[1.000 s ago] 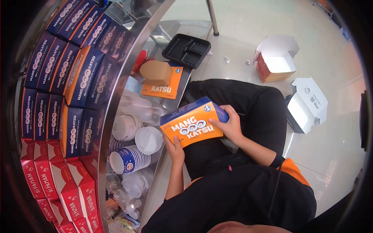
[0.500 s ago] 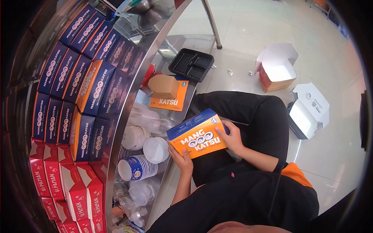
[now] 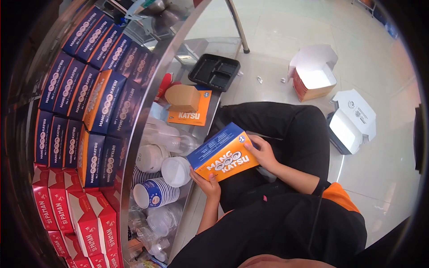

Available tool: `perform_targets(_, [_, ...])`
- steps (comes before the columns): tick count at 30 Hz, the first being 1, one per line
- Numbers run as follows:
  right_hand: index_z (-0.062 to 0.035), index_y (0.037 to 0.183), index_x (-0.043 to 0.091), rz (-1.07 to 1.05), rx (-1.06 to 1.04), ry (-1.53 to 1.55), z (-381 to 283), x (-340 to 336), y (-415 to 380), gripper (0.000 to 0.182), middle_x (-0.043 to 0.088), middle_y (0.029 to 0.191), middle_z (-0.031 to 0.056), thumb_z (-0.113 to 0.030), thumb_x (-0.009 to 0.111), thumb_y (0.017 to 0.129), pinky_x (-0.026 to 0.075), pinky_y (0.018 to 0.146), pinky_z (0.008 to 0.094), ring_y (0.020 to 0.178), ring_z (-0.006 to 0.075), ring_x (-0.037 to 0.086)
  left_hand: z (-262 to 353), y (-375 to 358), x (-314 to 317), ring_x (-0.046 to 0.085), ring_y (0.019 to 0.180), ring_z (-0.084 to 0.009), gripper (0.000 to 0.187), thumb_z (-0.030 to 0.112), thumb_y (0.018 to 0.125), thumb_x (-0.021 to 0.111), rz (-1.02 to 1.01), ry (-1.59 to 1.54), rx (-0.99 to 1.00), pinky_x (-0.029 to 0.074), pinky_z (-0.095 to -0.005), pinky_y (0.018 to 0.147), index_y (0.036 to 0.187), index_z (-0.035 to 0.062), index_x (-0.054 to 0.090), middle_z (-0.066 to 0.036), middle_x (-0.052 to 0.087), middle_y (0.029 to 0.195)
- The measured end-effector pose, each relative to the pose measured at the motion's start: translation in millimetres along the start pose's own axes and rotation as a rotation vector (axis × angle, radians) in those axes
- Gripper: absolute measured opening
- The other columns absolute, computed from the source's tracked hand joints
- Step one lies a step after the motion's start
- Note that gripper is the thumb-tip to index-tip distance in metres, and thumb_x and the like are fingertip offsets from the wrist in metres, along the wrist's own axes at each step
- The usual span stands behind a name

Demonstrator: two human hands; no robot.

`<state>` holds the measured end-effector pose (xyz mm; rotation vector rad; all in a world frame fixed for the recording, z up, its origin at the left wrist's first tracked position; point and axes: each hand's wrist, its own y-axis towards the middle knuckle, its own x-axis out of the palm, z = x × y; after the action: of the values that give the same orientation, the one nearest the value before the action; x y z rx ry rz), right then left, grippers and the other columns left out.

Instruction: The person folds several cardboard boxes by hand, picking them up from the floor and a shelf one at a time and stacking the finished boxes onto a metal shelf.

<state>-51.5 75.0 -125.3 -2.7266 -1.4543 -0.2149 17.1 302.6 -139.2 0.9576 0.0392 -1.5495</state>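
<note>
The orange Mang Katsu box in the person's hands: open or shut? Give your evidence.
Shut: the orange box shows closed faces, no flap raised, gripped by both hands.

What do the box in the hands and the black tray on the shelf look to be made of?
Orange box: printed paperboard, slightly glossy, with sharp folded edges and flat panels. Black tray: probably thin moulded plastic, with rounded compartments and a faint sheen; too small for certainty.

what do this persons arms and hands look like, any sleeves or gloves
Both hands are bare: no gloves, and no rings or watch that can be made out on the left hand or the right hand. The forearms are bare too. The right arm comes out of a short orange sleeve with a narrow black band at its cuff. The top is otherwise black.
</note>
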Motion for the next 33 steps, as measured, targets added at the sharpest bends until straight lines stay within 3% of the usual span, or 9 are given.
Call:
perform_targets(6, [0.0001, 0.134, 0.048, -0.156, -0.105, -0.209, -4, -1, -11, 0.048, 0.051, 0.134, 0.0186, -0.025, 0.058, 0.094, 0.037, 0.104, 0.0361, 0.126, 0.0312, 0.048, -17, -12, 3, 0.029, 0.134, -0.0406, 0.092, 0.058, 0.092, 0.046, -0.031, -0.164, -0.075, 0.019, -0.0471, 0.111, 0.146, -0.0072, 0.009, -0.031, 0.028, 0.142])
perform_targets(11, [-0.0122, 0.150, 0.024, -0.289, -0.042, -0.169, 1, -4, 19, 0.056, 0.052, 0.125, 0.0207, -0.028, 0.043, 0.100, 0.033, 0.106, 0.0360, 0.121, 0.0312, 0.047, -6, 7, -1, 0.030, 0.136, -0.0349, 0.063, 0.029, 0.101, 0.040, -0.201, -0.392, -0.371, 0.021, -0.0364, 0.112, 0.146, -0.0072, 0.015, -0.026, 0.028, 0.147])
perform_targets(14, [-0.0195, 0.152, 0.019, -0.322, 0.062, -0.232, 3, -6, 26, 0.056, 0.055, 0.111, 0.0226, -0.030, 0.041, 0.101, 0.036, 0.101, 0.0365, 0.110, 0.0332, 0.051, 8, 35, -13, 0.024, 0.138, -0.0413, 0.071, 0.035, 0.097, 0.049, -0.407, -0.078, -0.271, 0.018, -0.0458, 0.113, 0.149, -0.0004, 0.015, -0.028, 0.024, 0.149])
perform_targets(16, [-0.0200, 0.152, 0.019, -0.287, 0.158, -0.288, 1, -2, 24, 0.056, 0.056, 0.112, 0.0238, -0.030, 0.040, 0.101, 0.037, 0.100, 0.0357, 0.113, 0.0345, 0.051, 30, 52, -24, 0.020, 0.138, -0.0466, 0.079, 0.044, 0.087, 0.060, -0.434, 0.297, 0.141, 0.018, -0.0542, 0.111, 0.149, 0.0097, 0.024, -0.027, 0.021, 0.150])
perform_targets(19, [-0.0209, 0.152, 0.022, -0.342, 0.255, -0.206, 6, -1, 26, 0.060, 0.037, 0.143, 0.0242, -0.026, 0.048, 0.098, 0.032, 0.107, 0.0386, 0.131, 0.0358, 0.040, 62, 79, -28, 0.016, 0.137, -0.0518, 0.087, 0.055, 0.070, 0.072, -0.671, 0.487, 0.408, 0.017, -0.0634, 0.107, 0.144, 0.0241, 0.038, -0.024, 0.018, 0.152])
perform_targets(22, [-0.0224, 0.150, 0.027, -0.393, -0.271, -0.765, -24, -7, 25, 0.071, 0.023, 0.150, 0.0246, -0.035, 0.060, 0.089, 0.025, 0.110, 0.0515, 0.137, 0.0434, 0.027, 61, 88, -25, 0.020, 0.133, -0.0536, 0.089, 0.059, 0.057, 0.079, -0.779, 0.537, 0.447, 0.024, -0.0633, 0.104, 0.137, 0.0323, 0.049, -0.021, 0.020, 0.152])
perform_targets(23, [-0.0234, 0.148, 0.032, -0.562, -0.361, -0.909, -36, -11, 27, 0.083, 0.012, 0.154, 0.0241, -0.047, 0.069, 0.078, 0.017, 0.109, 0.0638, 0.141, 0.0471, 0.013, 57, 90, -26, 0.021, 0.133, -0.0535, 0.089, 0.058, 0.058, 0.079, -0.787, 0.522, 0.453, 0.025, -0.0628, 0.103, 0.138, 0.0328, 0.048, -0.021, 0.021, 0.152])
perform_targets(26, [-0.0250, 0.145, 0.037, -0.738, -0.568, -1.020, -48, -15, 33, 0.083, 0.014, 0.153, 0.0243, -0.055, 0.068, 0.075, 0.012, 0.107, 0.0687, 0.143, 0.0442, 0.007, 55, 91, -25, 0.023, 0.131, -0.0530, 0.090, 0.057, 0.059, 0.079, -0.788, 0.513, 0.460, 0.029, -0.0612, 0.100, 0.139, 0.0342, 0.046, -0.019, 0.023, 0.151])
perform_targets(33, [-0.0129, 0.140, 0.042, -0.708, -0.804, -1.139, -25, -12, 44, 0.075, 0.035, 0.142, 0.0302, -0.050, 0.066, 0.079, 0.049, 0.094, 0.0443, 0.134, 0.0484, 0.031, 49, 96, -19, 0.025, 0.131, -0.0544, 0.079, 0.045, 0.068, 0.078, -0.805, 0.498, 0.500, 0.032, -0.0594, 0.103, 0.139, 0.0315, 0.047, -0.018, 0.025, 0.152])
